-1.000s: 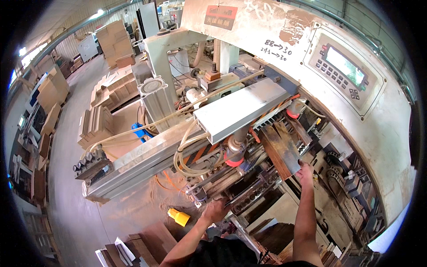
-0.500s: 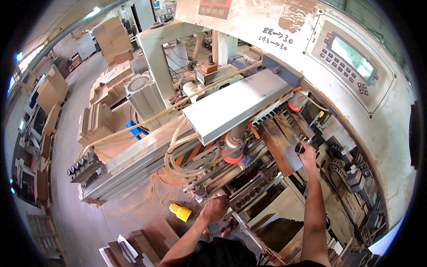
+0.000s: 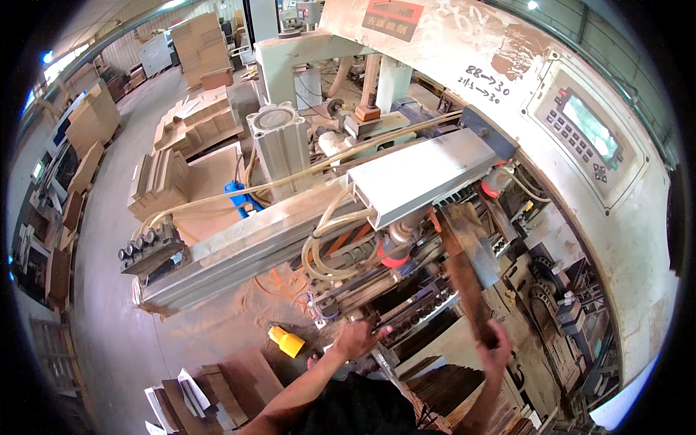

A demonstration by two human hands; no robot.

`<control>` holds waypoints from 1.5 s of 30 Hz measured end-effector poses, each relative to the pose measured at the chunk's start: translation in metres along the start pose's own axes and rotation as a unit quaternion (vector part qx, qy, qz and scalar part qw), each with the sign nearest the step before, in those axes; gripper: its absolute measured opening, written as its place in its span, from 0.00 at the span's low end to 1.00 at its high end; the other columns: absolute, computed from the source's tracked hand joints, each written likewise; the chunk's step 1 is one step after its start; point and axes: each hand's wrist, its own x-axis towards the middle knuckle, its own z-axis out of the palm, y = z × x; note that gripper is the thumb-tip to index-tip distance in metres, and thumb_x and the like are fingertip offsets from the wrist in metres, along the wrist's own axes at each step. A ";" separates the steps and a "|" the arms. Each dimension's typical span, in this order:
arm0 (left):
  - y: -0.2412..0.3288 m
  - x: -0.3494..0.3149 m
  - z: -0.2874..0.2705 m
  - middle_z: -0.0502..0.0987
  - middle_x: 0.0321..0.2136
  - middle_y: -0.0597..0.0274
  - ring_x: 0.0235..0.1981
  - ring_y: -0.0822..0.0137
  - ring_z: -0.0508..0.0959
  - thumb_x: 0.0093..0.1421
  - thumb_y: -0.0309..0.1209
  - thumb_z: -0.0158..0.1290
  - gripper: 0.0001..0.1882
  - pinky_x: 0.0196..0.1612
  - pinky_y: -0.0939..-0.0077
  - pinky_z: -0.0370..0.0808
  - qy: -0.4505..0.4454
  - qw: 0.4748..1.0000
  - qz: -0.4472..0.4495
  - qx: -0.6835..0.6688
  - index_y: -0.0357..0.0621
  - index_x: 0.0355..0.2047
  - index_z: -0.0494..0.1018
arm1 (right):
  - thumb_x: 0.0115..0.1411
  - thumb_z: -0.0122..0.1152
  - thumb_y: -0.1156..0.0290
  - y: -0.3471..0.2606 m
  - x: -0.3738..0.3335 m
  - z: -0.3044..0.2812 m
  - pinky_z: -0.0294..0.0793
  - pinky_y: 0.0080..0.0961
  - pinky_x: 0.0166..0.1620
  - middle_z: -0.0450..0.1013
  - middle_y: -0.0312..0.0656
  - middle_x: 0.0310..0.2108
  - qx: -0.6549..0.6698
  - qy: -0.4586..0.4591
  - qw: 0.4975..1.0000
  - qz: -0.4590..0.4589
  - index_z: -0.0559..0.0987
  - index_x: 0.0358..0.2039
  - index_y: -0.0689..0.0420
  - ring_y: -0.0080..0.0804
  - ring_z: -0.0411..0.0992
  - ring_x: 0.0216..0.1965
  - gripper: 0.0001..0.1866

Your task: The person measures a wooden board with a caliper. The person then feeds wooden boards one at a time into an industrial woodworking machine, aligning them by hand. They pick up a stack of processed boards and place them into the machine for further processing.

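Observation:
My right hand (image 3: 494, 354) grips the near end of a narrow dark brown wooden strip (image 3: 466, 286). The strip slants away from me, its far part over the machine bed. Another brown board (image 3: 475, 235) lies beside it, below the metal beam. My left hand (image 3: 355, 338) rests against the near end of the machine's rails (image 3: 417, 308), thumb stretched out to the right. Its other fingertips are partly hidden, and no workpiece shows in it. Between the hands and the beam is a clamp cylinder with a red-rimmed foot (image 3: 394, 255).
A silver beam (image 3: 428, 174) with looped hoses crosses the machine. The control panel (image 3: 580, 130) is at right. A stack of dark wooden pieces (image 3: 453, 384) sits close to me. A yellow connector (image 3: 286, 341) and brown boards (image 3: 246, 377) lie on the floor at left.
My right hand has drawn the wooden strip back toward me, away from the board beside it. My left hand stays by the rail end, its thumb now spread. The view has shifted slightly.

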 end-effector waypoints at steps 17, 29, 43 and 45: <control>-0.002 0.062 0.038 0.73 0.32 0.36 0.37 0.40 0.73 0.62 0.42 0.45 0.18 0.36 0.50 0.68 0.131 0.965 0.072 -0.214 0.37 0.39 0.68 | 0.45 0.66 0.69 -0.023 -0.015 0.157 0.54 0.47 0.59 0.56 0.57 0.58 -0.168 0.027 0.985 -0.037 0.67 0.52 0.60 0.54 0.55 0.59 0.32; 0.015 0.108 0.053 0.72 0.37 0.37 0.37 0.41 0.73 0.66 0.43 0.37 0.22 0.38 0.57 0.69 0.147 0.977 0.056 -0.143 0.32 0.40 0.66 | 0.47 0.58 0.81 -0.033 -0.008 0.120 0.55 0.37 0.58 0.47 0.47 0.65 0.315 -0.076 0.920 0.221 0.48 0.65 0.57 0.39 0.46 0.66 0.45; 0.039 0.104 0.035 0.72 0.32 0.38 0.37 0.45 0.72 0.67 0.45 0.36 0.24 0.43 0.59 0.67 0.118 0.947 -0.060 -0.293 0.31 0.39 0.66 | 0.41 0.71 0.71 -0.029 0.021 0.096 0.45 0.42 0.62 0.42 0.51 0.66 0.421 -0.216 0.841 0.262 0.44 0.65 0.58 0.40 0.36 0.68 0.56; 0.035 0.103 0.038 0.72 0.32 0.39 0.37 0.47 0.72 0.67 0.45 0.36 0.24 0.42 0.60 0.67 0.112 0.950 -0.073 -0.283 0.31 0.39 0.66 | 0.38 0.74 0.68 -0.031 0.024 0.094 0.46 0.43 0.62 0.45 0.50 0.65 0.432 -0.215 0.830 0.279 0.44 0.65 0.58 0.41 0.37 0.68 0.59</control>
